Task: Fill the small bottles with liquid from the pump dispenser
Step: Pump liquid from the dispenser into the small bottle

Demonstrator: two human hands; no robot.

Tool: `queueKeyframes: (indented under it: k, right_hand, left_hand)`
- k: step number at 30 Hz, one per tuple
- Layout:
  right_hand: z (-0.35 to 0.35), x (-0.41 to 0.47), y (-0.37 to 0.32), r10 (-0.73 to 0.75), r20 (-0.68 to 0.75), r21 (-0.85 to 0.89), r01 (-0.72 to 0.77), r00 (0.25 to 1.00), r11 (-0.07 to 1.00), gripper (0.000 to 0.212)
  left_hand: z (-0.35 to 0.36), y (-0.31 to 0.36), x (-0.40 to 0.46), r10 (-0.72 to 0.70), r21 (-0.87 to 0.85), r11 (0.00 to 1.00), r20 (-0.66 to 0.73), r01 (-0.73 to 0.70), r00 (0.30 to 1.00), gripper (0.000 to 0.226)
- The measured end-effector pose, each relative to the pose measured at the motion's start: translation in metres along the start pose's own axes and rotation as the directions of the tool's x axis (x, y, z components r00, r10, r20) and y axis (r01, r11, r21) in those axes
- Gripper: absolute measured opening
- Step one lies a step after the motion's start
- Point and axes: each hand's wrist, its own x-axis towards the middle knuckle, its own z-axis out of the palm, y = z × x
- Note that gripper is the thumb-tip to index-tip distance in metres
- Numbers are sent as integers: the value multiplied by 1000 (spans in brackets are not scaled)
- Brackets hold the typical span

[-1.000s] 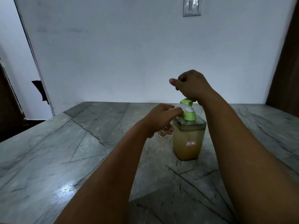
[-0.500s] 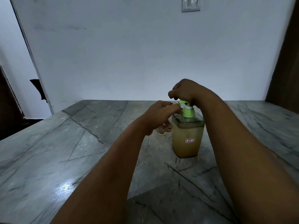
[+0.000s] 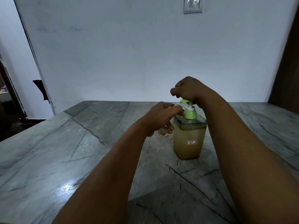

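Observation:
A square clear pump dispenser (image 3: 188, 139) full of amber liquid, with a green pump head (image 3: 189, 110) and a small label, stands on the grey marble table (image 3: 64, 151). My right hand (image 3: 187, 89) is a closed fist resting on top of the pump head, which stands raised. My left hand (image 3: 161, 117) grips a small clear bottle (image 3: 163, 130), tilted, with its mouth just under the green spout. A little yellowish liquid shows in the bottle's bottom; most of the bottle is hidden by my fingers.
A white wall rises right behind the table, with a light switch plate (image 3: 192, 4) high up. A dark doorway (image 3: 9, 97) opens at the left and a brown wooden panel (image 3: 286, 62) stands at the right.
My right fist pressed the pump head down half a second ago and has since risen with it. The left hand has kept the small bottle at the spout.

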Motion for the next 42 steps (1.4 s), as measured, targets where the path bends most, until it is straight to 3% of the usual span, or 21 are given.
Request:
queueKeyframes:
  k: [4, 9, 13, 18, 21, 27, 34, 39, 42]
  right_hand:
    - [2, -1, 0, 33, 54, -18, -32, 998, 999, 28]
    - [4, -3, 1, 89, 91, 32, -92, 992, 995, 8]
    - [2, -4, -1, 114, 81, 1, -115, 990, 993, 19]
    - [-7, -8, -2, 213, 177, 165, -242, 961, 956, 34]
    - [-6, -11, -7, 228, 216, 78, -250, 949, 965, 37]
    - [-5, -18, -14, 230, 214, -72, -219, 949, 973, 22]
    - [-5, -24, -11, 209, 249, -146, -177, 946, 973, 23]
    - [-3, -23, -10, 254, 260, -104, -234, 932, 967, 13]
    - [-7, -20, -7, 283, 295, 2, -297, 913, 955, 18]
  left_hand:
    - [-1, -1, 0, 7, 5, 1000, 1, -7, 1000, 16]
    - [-1, -1, 0, 7, -6, 1000, -1, -7, 1000, 14]
    - [-1, -2, 0, 18, 11, 1000, -2, -18, 1000, 16]
    - [-1, -3, 1, 12, 8, 1000, -3, -12, 1000, 16]
    - [-1, -4, 2, 6, -1, 1000, 4, -6, 1000, 17]
    - [-1, -2, 0, 11, 18, 1000, 2, -11, 1000, 18]
    - [0, -1, -1, -1, -3, 1000, -3, 1, 1000, 18]
    - [1, -1, -1, -1, 9, 1000, -2, 1, 1000, 15]
    - [1, -1, -1, 6, 18, 1000, 0, -6, 1000, 15]
